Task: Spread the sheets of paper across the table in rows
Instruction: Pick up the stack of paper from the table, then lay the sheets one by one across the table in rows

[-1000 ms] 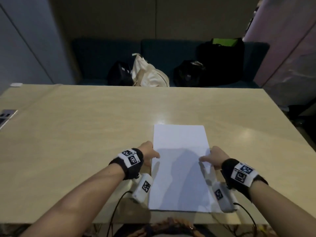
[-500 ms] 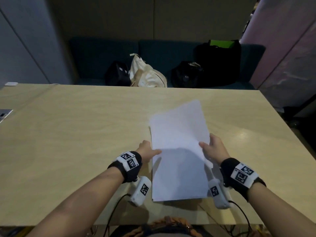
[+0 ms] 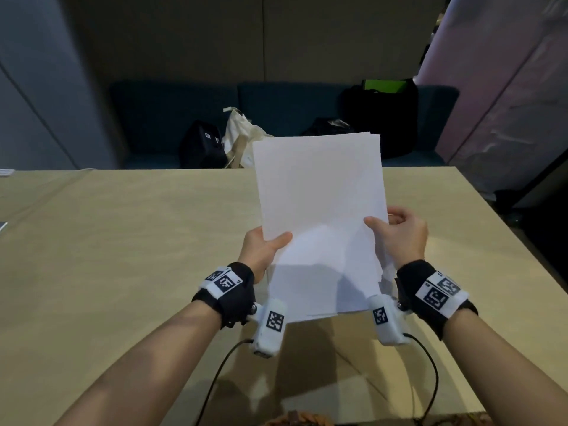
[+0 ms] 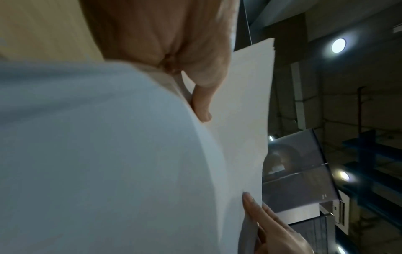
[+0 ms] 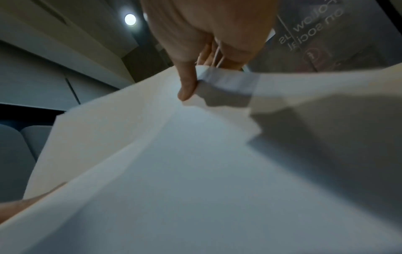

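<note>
A stack of white paper sheets [image 3: 319, 210] is held tilted up above the light wooden table [image 3: 123, 241], its top edge fanned slightly. My left hand [image 3: 264, 244] grips the stack's left edge, thumb on the front face. My right hand [image 3: 396, 232] pinches the right edge, thumb in front and fingers behind. In the left wrist view the left thumb [image 4: 202, 96] presses on the paper stack [image 4: 239, 120]. In the right wrist view the right thumb [image 5: 187, 82] holds a bent edge of the sheets [image 5: 195, 171].
Beyond the table's far edge a dark blue bench [image 3: 276, 112] carries black bags [image 3: 199, 146], a cream tote [image 3: 242, 139] and a black bag with a green top [image 3: 384, 103]. A partition [image 3: 507, 103] stands at the right. Cables [image 3: 215, 379] hang over the near edge.
The stack lay flat on the table a second ago. Both hands took its side edges and lifted it up, tilting it towards me.
</note>
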Demonstrator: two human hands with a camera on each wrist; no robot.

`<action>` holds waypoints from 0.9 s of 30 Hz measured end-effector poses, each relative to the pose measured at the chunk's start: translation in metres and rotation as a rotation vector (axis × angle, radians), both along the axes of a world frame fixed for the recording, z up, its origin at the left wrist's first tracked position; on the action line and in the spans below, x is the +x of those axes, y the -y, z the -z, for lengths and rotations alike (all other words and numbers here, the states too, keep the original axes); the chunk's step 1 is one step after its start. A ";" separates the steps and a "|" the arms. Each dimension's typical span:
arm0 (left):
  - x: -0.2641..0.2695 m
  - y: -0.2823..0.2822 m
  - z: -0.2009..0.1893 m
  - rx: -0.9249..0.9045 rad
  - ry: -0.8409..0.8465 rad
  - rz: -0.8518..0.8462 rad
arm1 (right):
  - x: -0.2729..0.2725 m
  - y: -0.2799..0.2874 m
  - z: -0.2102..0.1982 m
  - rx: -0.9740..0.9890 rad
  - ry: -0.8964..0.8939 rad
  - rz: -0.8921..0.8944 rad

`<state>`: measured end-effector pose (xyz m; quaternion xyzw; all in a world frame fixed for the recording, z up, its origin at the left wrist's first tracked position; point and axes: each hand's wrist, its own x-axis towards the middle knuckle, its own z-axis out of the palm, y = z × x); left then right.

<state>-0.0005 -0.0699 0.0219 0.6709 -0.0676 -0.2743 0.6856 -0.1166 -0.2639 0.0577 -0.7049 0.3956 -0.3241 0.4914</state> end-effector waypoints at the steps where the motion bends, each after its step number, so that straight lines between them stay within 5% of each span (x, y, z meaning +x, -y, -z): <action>1: 0.001 0.001 -0.001 -0.012 0.000 -0.008 | 0.003 0.000 0.001 0.010 0.028 0.034; 14: -0.005 0.034 -0.004 -0.042 -0.026 -0.108 | -0.001 0.048 0.016 0.153 0.108 -0.030; 20: -0.015 0.054 -0.003 0.026 -0.014 -0.182 | -0.008 0.106 0.020 0.116 0.124 0.103; 27: -0.013 0.073 0.000 0.153 0.064 -0.237 | -0.010 0.185 0.056 -0.112 -0.180 0.090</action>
